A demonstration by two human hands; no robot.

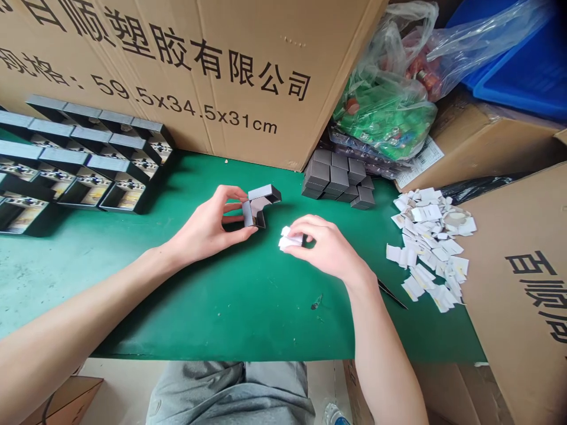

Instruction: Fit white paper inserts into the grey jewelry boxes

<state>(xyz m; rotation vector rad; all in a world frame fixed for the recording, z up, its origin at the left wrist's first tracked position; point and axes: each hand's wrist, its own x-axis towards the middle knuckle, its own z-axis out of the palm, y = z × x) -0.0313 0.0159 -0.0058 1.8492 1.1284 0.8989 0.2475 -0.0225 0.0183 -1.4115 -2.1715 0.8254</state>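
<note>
In the head view, the left hand [211, 225] pinches an open dark box [248, 215] by its left side, above the green table [248, 313]. Just right, apart, the right hand [322, 245] pinches a white piece [290, 241]; squeezing harder could crease it. Swinging right, the forearm [383, 348] could knock the dark pointed tool [393, 294].
</note>
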